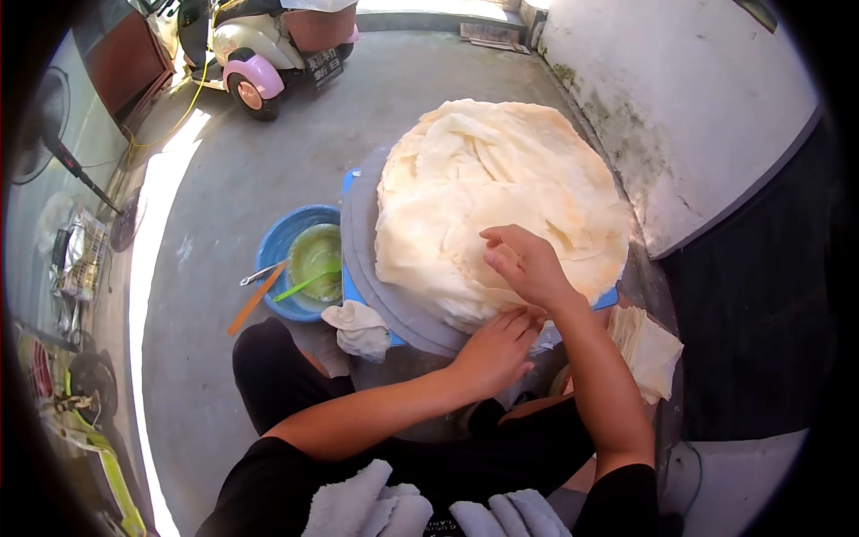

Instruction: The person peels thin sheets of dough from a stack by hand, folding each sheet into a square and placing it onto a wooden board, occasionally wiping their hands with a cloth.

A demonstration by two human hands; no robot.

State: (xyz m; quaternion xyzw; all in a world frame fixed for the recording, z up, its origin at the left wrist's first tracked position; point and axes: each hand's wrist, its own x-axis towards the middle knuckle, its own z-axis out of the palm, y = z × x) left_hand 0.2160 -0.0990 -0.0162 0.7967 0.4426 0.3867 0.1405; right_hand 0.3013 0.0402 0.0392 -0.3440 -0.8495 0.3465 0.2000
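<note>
A broad, round pile of thin, cream-coloured, wrinkled sheets (501, 197) lies on a round grey board (362, 242), with something blue (351, 286) showing beneath. My left hand (497, 353) rests at the pile's near edge, its fingers stretched against the sheets and its thumb apart below. Over the near right part of the pile is my right hand (528, 264), its fingers bent and the thumb apart, with nothing visible between them. A crumpled white cloth (360, 331) lies by the board's near left edge.
Left of the board, a blue basin (273, 246) holds a bowl of greenish liquid (313, 253), a green utensil and a wooden stick (257, 298). Folded cream sheets (646, 353) are stacked at right. A scooter (259, 49), a fan (63, 152) and a white wall (680, 107) stand around.
</note>
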